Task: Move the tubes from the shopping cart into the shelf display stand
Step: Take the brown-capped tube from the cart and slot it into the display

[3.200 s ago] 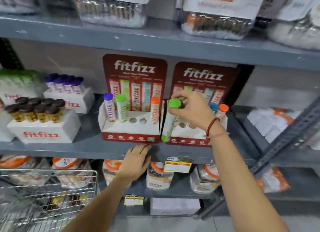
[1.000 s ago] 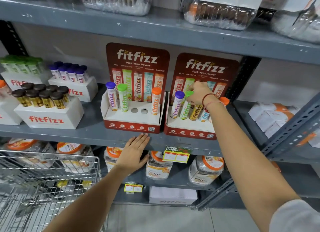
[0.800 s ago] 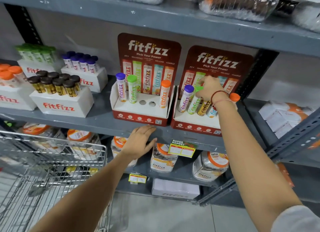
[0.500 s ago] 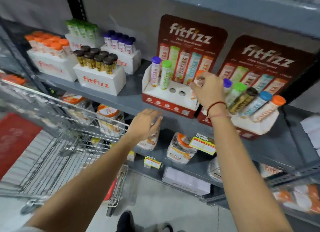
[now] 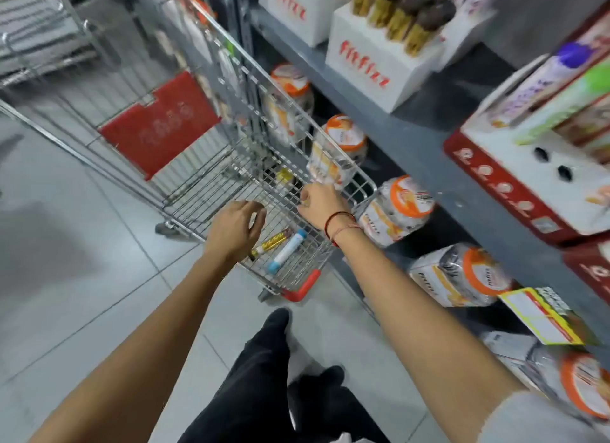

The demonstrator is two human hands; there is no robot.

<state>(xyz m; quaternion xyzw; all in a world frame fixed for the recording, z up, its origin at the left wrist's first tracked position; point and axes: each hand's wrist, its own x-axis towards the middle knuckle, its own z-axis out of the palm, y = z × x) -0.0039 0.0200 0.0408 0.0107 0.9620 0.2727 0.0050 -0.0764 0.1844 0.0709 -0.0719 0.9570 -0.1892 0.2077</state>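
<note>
Both arms reach forward and down over the wire shopping cart (image 5: 211,165). The left hand (image 5: 236,228) hovers above the basket with fingers loosely curled, holding nothing. The right hand (image 5: 321,203) rests at the cart's near rim; whether it grasps anything cannot be told. Two tubes lie side by side on the cart floor: a yellow tube (image 5: 272,244) and a white tube with a blue cap (image 5: 286,251). To the right, the shelf (image 5: 412,138) carries the red display stand (image 5: 515,191), two empty holes showing.
</note>
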